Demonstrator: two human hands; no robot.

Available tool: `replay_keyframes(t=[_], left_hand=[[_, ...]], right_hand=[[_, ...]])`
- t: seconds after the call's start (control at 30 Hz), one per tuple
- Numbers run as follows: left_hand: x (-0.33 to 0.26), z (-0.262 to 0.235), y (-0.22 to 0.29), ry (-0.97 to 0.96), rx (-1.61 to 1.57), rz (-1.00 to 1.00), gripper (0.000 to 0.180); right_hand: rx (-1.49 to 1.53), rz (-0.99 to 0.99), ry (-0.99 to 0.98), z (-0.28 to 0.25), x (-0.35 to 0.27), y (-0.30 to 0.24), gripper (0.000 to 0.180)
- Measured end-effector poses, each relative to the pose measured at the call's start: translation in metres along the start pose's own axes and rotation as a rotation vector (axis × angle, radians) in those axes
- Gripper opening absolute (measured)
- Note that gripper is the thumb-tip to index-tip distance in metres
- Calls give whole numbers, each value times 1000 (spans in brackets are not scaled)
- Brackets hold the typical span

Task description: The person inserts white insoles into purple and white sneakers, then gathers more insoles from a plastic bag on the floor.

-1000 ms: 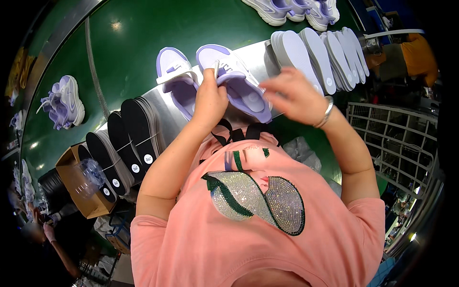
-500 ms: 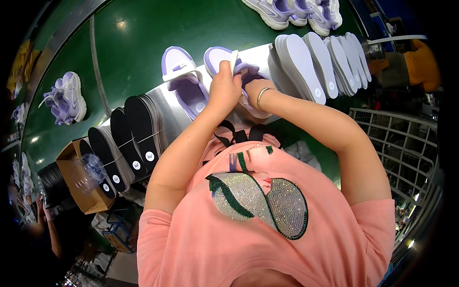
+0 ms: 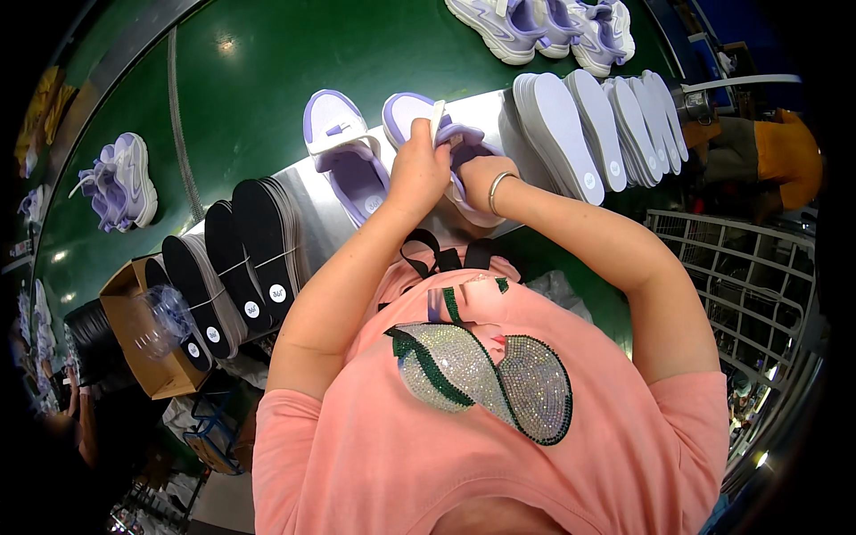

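A white and lilac sneaker (image 3: 404, 108) rests on a metal strip in front of me, its toe pointing away. My left hand (image 3: 422, 168) pinches its upper by the tongue and pale strap, pulling the opening wide. Inside that opening is my right hand (image 3: 482, 178), its fingers hidden by the shoe, so whether they grip anything does not show. A bangle circles the right wrist. Just left lies a matching sneaker (image 3: 333, 116), with an insole (image 3: 370, 203) visible in its lilac interior.
Stacks of light insoles (image 3: 562, 134) stand to the right, black insoles (image 3: 267, 236) to the left. More sneakers sit on the green table (image 3: 294, 53), at the far right (image 3: 504, 31) and left (image 3: 120, 183). A cardboard box (image 3: 143, 330) and a wire basket (image 3: 731, 267) flank me.
My right hand has drawn back slightly toward me and to the right, showing more of its back. My left hand keeps its hold on the sneaker.
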State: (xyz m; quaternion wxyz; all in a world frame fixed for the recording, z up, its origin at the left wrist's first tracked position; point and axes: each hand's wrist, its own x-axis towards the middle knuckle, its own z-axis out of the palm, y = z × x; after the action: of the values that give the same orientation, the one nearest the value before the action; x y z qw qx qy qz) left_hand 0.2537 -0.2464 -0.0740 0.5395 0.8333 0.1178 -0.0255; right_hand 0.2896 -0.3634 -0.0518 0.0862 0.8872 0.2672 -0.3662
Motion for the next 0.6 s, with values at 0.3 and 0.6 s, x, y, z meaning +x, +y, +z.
replay_keyframes(t=[0.3, 0.6], left_hand=[[6, 2, 3, 13, -15, -16, 26], [-6, -26, 16, -234, -125, -12, 52]], right_hand=[[-38, -156, -109, -1, 2, 14, 19], [-178, -281, -224, 3, -28, 32, 28]])
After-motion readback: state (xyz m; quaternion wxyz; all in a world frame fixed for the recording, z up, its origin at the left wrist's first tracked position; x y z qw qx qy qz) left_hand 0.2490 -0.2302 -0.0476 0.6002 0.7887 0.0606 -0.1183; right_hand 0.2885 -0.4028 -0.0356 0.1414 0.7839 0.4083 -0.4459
